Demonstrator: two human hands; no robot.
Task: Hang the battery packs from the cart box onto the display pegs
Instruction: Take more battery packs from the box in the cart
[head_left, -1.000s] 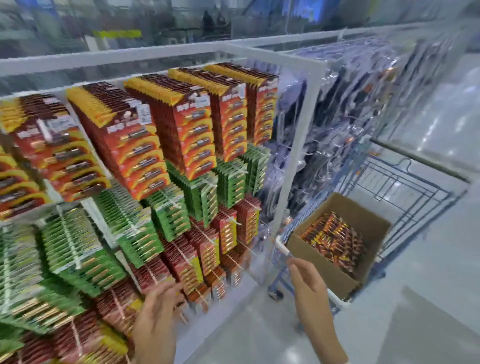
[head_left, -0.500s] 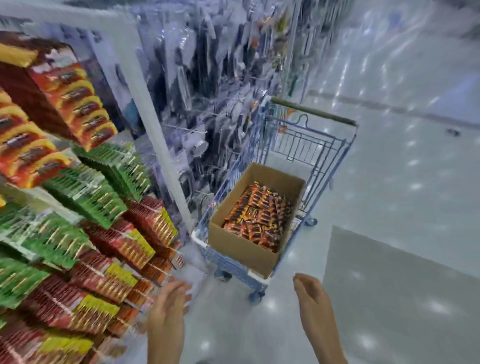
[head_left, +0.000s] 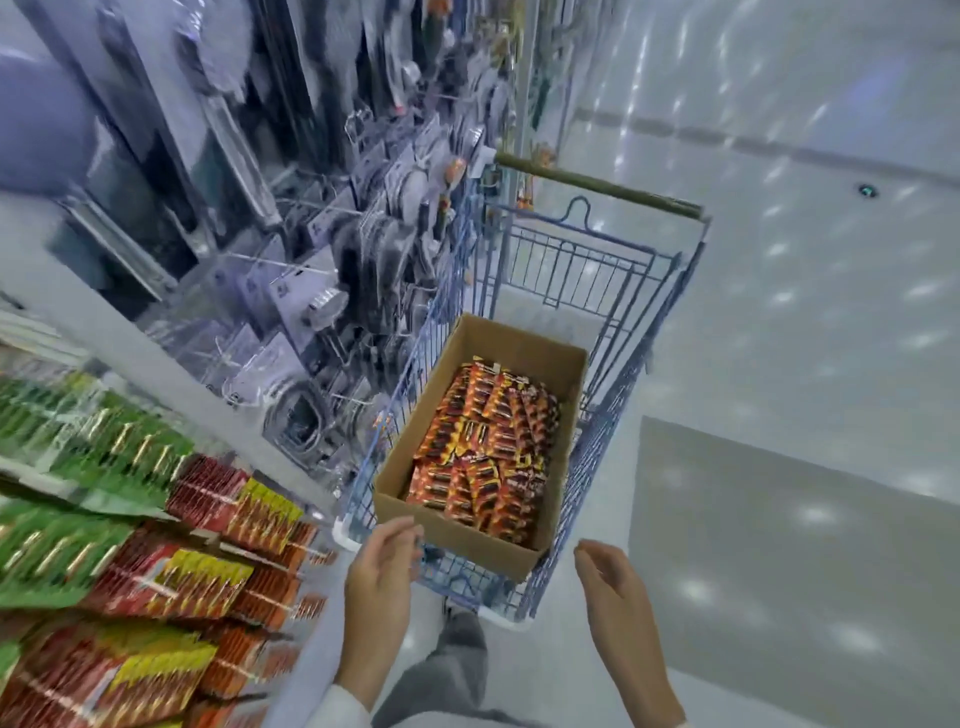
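Note:
A brown cardboard box (head_left: 467, 543) sits in a blue wire cart (head_left: 613, 415) straight ahead, filled with orange and red battery packs (head_left: 483, 447). My left hand (head_left: 382, 577) hovers just in front of the box's near left corner, fingers loosely curled and holding nothing. My right hand (head_left: 618, 592) is at the cart's near right corner, also with nothing in it, fingers apart. The display pegs at lower left carry rows of green packs (head_left: 104, 452) and red-and-yellow packs (head_left: 208, 577), blurred.
Hanging clear-packaged goods (head_left: 322, 291) fill the racks left of the cart. The cart's green handle (head_left: 597, 184) is at its far end. Shiny white floor and a grey mat (head_left: 789, 561) lie to the right. My grey trouser leg (head_left: 457, 665) shows below.
The view has swung right and down from the peg display to the cart. Both hands have come away from the pegs and now sit at the box's near edge.

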